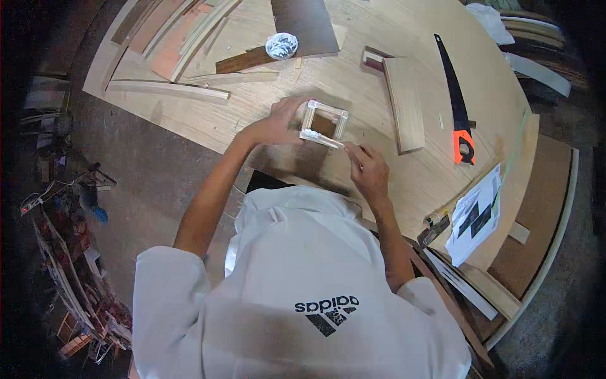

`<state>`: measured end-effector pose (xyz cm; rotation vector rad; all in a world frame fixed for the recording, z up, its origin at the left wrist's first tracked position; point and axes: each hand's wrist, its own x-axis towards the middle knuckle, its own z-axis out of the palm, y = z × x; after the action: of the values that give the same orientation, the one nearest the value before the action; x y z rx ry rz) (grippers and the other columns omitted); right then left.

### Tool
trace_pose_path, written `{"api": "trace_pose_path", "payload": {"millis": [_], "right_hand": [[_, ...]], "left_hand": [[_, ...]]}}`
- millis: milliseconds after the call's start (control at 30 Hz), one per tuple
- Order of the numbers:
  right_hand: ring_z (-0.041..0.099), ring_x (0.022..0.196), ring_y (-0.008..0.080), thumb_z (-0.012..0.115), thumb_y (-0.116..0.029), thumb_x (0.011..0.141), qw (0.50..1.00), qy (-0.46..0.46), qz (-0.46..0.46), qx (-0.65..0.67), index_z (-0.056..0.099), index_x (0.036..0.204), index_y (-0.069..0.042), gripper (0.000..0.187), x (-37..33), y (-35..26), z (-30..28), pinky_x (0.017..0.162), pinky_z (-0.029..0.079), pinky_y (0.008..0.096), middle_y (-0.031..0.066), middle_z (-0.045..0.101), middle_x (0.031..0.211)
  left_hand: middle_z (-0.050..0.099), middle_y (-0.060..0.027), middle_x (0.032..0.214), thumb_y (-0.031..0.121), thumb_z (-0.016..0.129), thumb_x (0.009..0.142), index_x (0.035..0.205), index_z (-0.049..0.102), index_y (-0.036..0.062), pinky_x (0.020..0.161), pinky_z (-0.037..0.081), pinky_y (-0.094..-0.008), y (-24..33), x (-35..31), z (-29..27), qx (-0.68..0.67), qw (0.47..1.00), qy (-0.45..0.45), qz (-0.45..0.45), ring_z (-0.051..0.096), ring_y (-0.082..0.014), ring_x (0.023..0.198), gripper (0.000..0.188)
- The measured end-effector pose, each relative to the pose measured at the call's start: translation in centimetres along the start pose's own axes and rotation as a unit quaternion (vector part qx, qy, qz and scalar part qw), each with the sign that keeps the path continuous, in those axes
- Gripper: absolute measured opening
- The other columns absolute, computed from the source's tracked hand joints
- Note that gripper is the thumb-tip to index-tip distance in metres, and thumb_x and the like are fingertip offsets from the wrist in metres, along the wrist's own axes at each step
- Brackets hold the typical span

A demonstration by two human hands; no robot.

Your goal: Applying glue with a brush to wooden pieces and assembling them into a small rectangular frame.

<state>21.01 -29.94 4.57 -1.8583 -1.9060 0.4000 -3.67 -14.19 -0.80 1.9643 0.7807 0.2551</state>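
Observation:
My left hand [278, 124] grips the left side of a small square wooden frame [327, 108] with thin pale sides, held just above the table near its front edge. My right hand [371, 169] is closed, thumb and forefinger pinching the end of a thin pale stick [332, 143]. This stick lies along the frame's near side. White paste [310, 134] shows at that side's left corner, close to my left fingers. Farther away, a round white dish of white paste [281, 45] rests on dark brown boards [307, 22].
A handsaw [457, 104] with an orange handle lies at the right, beside a pale wooden board [404, 104] and a small dark-red-and-wood piece [374, 59]. Wood strips [167, 89] fill the far left. Printed paper [475, 215] overlies the right front edge.

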Motion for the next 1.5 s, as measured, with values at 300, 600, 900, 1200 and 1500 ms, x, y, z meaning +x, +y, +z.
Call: {"api": "trace_pose_path", "payload": {"millis": [300,600,900,1200,1500], "right_hand": [[0.063,0.077,0.0309,0.067,-0.013,0.089,1.0,0.008,-0.001,-0.012,0.073,0.115,-0.018,0.027,-0.3,0.2,0.5,0.067,0.051,0.0431,0.0087,0.066,0.086],[0.062,0.077,0.0299,0.069,-0.009,0.085,0.999,0.039,-0.016,-0.012,0.073,0.114,-0.016,0.03,-0.2,-0.3,0.3,0.069,0.051,0.042,0.0089,0.065,0.086],[0.063,0.078,0.0291,0.068,-0.008,0.085,0.999,0.045,0.018,0.003,0.073,0.114,-0.016,0.03,-0.1,-0.6,-0.1,0.07,0.051,0.0406,0.0084,0.066,0.086],[0.065,0.085,0.0331,0.063,-0.007,0.09,0.988,0.052,0.119,0.083,0.071,0.115,-0.012,0.026,1.1,0.4,0.2,0.075,0.051,0.0437,0.0118,0.067,0.092],[0.067,0.09,0.0348,0.063,-0.01,0.086,0.995,0.079,-0.047,-0.039,0.072,0.117,-0.013,0.033,17.9,-0.3,3.5,0.081,0.052,0.0437,0.0154,0.07,0.099]], "left_hand": [[0.031,-0.0183,0.156,0.027,0.088,0.066,0.157,0.026,0.0229,0.118,0.028,-0.0509,0.0,-0.1,0.2,0.015,1.0,0.01,0.004,0.031,-0.042,0.142,0.11],[0.03,-0.0181,0.156,0.027,0.087,0.068,0.157,0.026,0.0221,0.117,0.031,-0.0502,0.6,-0.1,0.0,-0.009,1.0,-0.003,-0.011,0.031,-0.0415,0.142,0.108],[0.032,-0.0171,0.156,0.027,0.087,0.066,0.156,0.027,0.0209,0.118,0.03,-0.0496,0.0,0.1,0.1,0.019,1.0,0.009,0.006,0.031,-0.0395,0.142,0.108],[0.029,-0.0169,0.158,0.03,0.087,0.066,0.157,0.025,0.0205,0.121,0.022,-0.0507,0.6,0.1,-0.2,-0.003,1.0,-0.005,0.007,0.027,-0.0407,0.145,0.11],[0.024,-0.026,0.159,0.039,0.092,0.064,0.162,0.007,0.0153,0.12,0.024,-0.0483,-0.3,-0.8,1.0,-0.019,0.998,0.056,0.002,0.028,-0.0434,0.145,0.132]]}}
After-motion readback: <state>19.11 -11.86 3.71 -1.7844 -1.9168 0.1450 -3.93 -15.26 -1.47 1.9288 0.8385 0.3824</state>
